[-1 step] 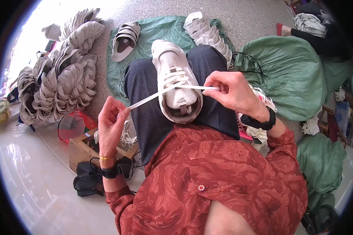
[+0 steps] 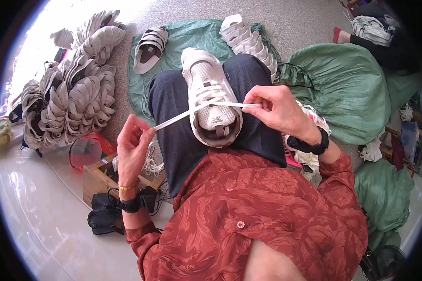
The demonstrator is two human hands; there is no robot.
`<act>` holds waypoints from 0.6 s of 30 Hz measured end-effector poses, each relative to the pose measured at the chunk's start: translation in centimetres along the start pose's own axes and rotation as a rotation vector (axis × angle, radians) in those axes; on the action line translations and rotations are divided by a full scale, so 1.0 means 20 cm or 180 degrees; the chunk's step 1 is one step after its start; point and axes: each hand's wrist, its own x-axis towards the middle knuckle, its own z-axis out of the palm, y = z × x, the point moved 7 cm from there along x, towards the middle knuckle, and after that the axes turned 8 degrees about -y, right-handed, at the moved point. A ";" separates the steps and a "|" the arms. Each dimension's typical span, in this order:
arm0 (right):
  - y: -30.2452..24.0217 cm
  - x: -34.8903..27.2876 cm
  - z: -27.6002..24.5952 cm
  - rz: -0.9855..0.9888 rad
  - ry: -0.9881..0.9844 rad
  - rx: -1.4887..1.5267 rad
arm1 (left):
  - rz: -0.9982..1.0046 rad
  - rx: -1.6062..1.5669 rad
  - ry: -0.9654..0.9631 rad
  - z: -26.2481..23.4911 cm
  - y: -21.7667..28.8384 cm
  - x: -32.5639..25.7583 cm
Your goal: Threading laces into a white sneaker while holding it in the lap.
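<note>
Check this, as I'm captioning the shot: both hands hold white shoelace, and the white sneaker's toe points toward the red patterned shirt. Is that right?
Not quite: in the head view, the toe of the white sneaker points away from the red patterned shirt. The left hand and right hand do hold white shoelace.

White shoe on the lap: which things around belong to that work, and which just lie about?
Belongs:
- shoe
- lace, held by left hand and right hand
- probably stacked uppers

Seemingly just lying about:
- green sack
- black bundle
</note>
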 end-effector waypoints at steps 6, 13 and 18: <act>0.09 0.04 0.03 0.0326 -0.0217 0.0588 | 0.0195 0.0063 -0.0202 -0.06 0.07 0.11; 0.15 0.06 0.06 0.0575 -0.0562 0.0916 | 0.0856 0.0229 -0.0223 -0.15 0.24 0.48; 0.04 0.02 0.06 0.0493 -0.0760 0.1437 | 0.1464 0.1518 0.0022 -0.09 0.26 0.72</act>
